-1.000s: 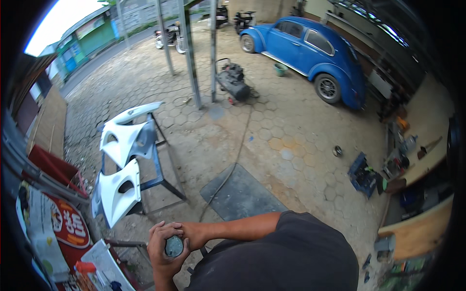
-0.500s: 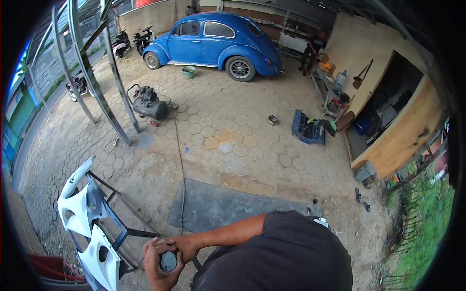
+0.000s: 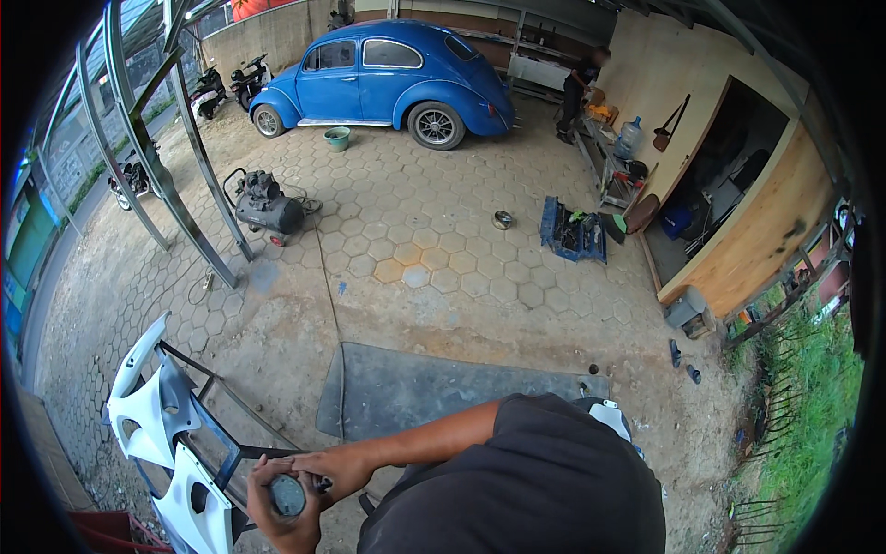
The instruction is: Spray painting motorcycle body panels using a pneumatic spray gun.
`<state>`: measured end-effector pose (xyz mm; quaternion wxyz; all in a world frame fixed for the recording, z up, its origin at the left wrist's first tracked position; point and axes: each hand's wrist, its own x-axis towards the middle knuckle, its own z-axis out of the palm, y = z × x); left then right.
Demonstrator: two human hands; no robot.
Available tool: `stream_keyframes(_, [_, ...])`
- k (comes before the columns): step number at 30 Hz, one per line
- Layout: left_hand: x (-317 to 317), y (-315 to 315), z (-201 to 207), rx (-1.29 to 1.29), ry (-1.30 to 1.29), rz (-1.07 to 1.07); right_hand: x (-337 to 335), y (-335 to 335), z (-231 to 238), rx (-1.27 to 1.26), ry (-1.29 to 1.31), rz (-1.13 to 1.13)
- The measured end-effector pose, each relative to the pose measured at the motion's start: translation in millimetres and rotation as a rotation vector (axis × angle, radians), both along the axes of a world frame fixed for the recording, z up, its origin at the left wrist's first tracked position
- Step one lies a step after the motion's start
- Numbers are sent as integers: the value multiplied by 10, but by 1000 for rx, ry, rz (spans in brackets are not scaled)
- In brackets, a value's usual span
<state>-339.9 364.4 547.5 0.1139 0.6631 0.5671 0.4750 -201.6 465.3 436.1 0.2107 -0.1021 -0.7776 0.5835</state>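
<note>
My left hand (image 3: 298,531) is closed around a small round container with a grey, flat top (image 3: 287,496). Against it lies my right hand (image 3: 340,468), its arm reaching across from the right. Its fingers are bent in beside the container, with a small dark part (image 3: 323,483) showing by them; what exactly it grips is hidden. Left of both hands, white motorcycle fairing panels (image 3: 155,417) rest on a dark metal stand (image 3: 251,451). The lower panel (image 3: 191,499) is nearest to my left hand, apart from it.
A dark mat (image 3: 443,388) lies ahead, crossed by a hose (image 3: 329,300) running from a black air compressor (image 3: 269,210). Farther off are a blue toolbox (image 3: 572,231), a green basin (image 3: 337,138) and a blue car (image 3: 383,83). Metal posts (image 3: 152,157) stand left. A person (image 3: 577,97) stands far right.
Both hands and the round container have shifted slightly left in the picture. The dark part by my right hand now shows. The whole view has turned a little, and the far person stands more upright.
</note>
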Motion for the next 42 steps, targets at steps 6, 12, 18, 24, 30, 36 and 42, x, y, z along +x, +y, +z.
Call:
stream_keyframes(6, [-39,-136,-43,-58,-118,84,77,-42,72,-126,-217,216])
stream_keyframes(12, [-50,-298,-183,-94,-190,163,64,-74,47,-188,-294,287])
stream_keyframes(18, [-96,-568,-243,-63,-243,296,-76,-133,-145,-147,-298,424])
stream_keyframes(24, [-155,-753,-76,-182,-172,337,-142,-23,-291,-12,-272,526])
stream_keyframes(30, [-152,-1353,-403,-106,-247,668,-545,194,-348,-78,-336,455])
stream_keyframes(36, [180,-1716,-824,-308,-614,954,-1064,283,-413,-32,-321,616])
stream_keyframes(42, [516,-1867,-1266,-390,-804,1126,-1543,-6,-510,-6,-305,845])
